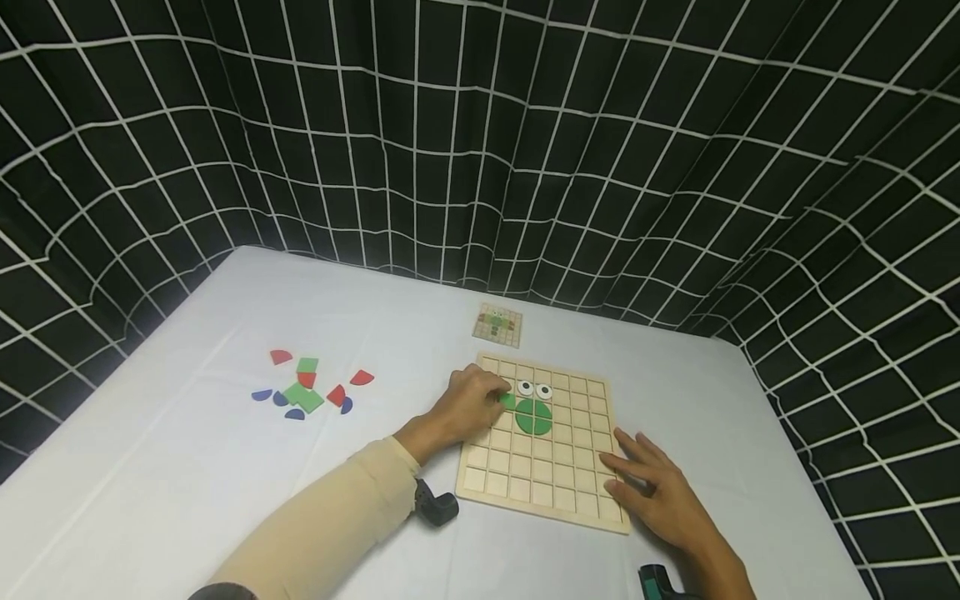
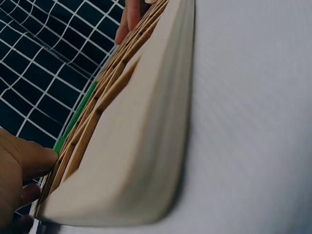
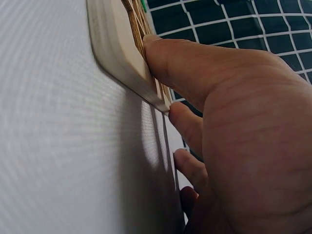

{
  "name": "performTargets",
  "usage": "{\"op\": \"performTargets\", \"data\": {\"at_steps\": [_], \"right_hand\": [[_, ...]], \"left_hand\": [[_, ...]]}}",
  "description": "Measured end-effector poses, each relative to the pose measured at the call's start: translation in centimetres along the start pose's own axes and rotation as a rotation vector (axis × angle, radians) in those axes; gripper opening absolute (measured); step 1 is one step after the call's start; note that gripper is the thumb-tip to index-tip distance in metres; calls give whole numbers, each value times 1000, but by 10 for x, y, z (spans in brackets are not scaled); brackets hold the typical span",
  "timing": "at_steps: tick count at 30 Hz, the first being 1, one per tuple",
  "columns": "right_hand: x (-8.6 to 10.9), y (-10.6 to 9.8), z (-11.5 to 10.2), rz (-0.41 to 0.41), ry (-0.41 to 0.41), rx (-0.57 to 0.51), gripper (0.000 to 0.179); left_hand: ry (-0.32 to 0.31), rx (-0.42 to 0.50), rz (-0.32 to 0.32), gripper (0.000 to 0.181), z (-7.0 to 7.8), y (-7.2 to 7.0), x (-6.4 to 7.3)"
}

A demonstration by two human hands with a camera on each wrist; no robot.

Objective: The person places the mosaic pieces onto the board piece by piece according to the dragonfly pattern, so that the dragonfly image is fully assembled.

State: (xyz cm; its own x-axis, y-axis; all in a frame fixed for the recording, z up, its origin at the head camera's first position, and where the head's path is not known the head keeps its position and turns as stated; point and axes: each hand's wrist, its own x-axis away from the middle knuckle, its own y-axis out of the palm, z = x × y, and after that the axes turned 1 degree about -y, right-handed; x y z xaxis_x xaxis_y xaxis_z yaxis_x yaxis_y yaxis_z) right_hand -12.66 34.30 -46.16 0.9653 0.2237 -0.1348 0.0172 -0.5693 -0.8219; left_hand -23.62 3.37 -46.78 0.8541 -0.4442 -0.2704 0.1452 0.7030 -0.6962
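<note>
A wooden grid board lies on the white table, with square cells. My left hand is over its left side and pinches a small green tile at a cell. To the right of that tile, green quarter-circle pieces form a disc. Two round eye pieces sit just above the disc. My right hand rests at the board's right edge with fingers spread and relaxed, holding nothing. In the left wrist view the thumb touches the green tile; the fingertips behind it are partly hidden.
Loose red, green and blue pieces lie scattered on the table at the left, some overlapping. Behind the board is a small picture card showing a coloured figure on a grid. A black curtain with white grid lines surrounds the table's back.
</note>
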Motion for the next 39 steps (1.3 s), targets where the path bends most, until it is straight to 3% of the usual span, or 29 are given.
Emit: {"op": "performTargets", "data": {"at_steps": [14,23,28,33,39], "right_hand": [[-1,-1,1,8,-7,-6,33],[-1,0,0,-6,23,-7,34],[-1,0,1,-2,17,-7,34],[-1,1,1,-3,14,-17,34],[-1,2,2,2,16,-14,34]], "left_hand": [[-34,32,30,26,0,-1,0],[-39,-47,69,20,-1,0,3],[-41,-25,84,20,-3,-2,5],[-9,11,145,20,-2,-14,12],[28,12,229,22,5,-44,23]]}}
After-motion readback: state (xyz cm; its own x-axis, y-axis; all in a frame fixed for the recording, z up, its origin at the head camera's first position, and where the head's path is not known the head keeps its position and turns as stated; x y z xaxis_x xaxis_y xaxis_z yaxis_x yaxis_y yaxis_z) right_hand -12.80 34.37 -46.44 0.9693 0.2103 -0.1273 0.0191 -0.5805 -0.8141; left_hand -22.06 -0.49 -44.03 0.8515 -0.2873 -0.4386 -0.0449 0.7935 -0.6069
